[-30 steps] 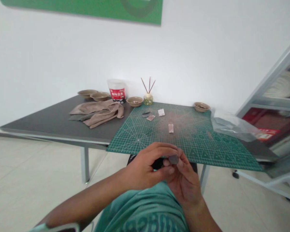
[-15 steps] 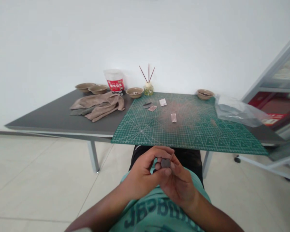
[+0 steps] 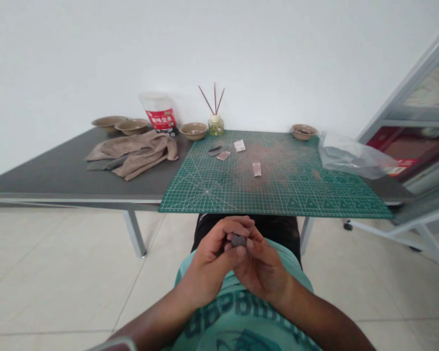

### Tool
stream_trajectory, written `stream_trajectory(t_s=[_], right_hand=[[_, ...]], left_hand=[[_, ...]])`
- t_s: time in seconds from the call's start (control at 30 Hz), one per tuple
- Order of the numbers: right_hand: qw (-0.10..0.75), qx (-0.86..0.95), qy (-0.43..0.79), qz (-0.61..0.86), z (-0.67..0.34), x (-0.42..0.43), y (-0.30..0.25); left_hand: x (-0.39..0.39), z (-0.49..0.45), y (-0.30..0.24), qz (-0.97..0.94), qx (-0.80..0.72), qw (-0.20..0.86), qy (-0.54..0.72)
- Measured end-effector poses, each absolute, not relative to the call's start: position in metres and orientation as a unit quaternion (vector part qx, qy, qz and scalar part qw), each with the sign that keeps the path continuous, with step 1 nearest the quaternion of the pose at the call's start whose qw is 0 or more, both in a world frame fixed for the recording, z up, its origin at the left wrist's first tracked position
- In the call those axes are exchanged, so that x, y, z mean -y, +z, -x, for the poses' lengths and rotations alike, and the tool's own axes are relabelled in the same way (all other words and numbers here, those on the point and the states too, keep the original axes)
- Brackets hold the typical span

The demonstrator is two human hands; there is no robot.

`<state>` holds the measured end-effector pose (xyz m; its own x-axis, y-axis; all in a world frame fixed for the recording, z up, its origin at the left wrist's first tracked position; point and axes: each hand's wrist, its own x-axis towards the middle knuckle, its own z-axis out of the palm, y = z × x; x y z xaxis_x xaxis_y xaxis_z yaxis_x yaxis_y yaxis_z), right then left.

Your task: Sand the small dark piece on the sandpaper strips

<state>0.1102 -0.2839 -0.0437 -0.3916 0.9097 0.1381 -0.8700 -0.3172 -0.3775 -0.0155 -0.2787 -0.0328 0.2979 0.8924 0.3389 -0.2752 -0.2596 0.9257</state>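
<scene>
My left hand (image 3: 212, 261) and my right hand (image 3: 263, 270) are held together above my lap, in front of the table edge. Pinched between the fingers of both is a small dark grey piece (image 3: 237, 240), perhaps stone or abrasive block; its edges are partly hidden by my fingertips. Beyond my hands lies a green cutting mat (image 3: 278, 202). Small pale slips (image 3: 256, 169) and a dark strip (image 3: 214, 150) lie on it, out of reach of my fingers.
A grey table (image 3: 51, 178) holds a folded tan cloth (image 3: 131, 155), several tan bowls (image 3: 193, 130), a white tub with a red label (image 3: 158, 113), a reed diffuser (image 3: 215, 126) and a clear plastic bag (image 3: 351, 158). A metal-framed shelf (image 3: 409, 117) stands right.
The view has tilted and levelled, shifting the table higher in the frame. My hands have drawn closer to my body, still pinching the dark piece.
</scene>
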Motion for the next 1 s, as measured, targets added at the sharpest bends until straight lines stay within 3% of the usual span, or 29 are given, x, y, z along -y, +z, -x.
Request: stream_trajectory(t_s=[1.0], right_hand=[[0.549, 0.175, 0.814, 0.077, -0.112, 0.283, -0.048]], left_hand=[[0.276, 0.005, -0.031, -0.52, -0.295, 0.573, 0.561]])
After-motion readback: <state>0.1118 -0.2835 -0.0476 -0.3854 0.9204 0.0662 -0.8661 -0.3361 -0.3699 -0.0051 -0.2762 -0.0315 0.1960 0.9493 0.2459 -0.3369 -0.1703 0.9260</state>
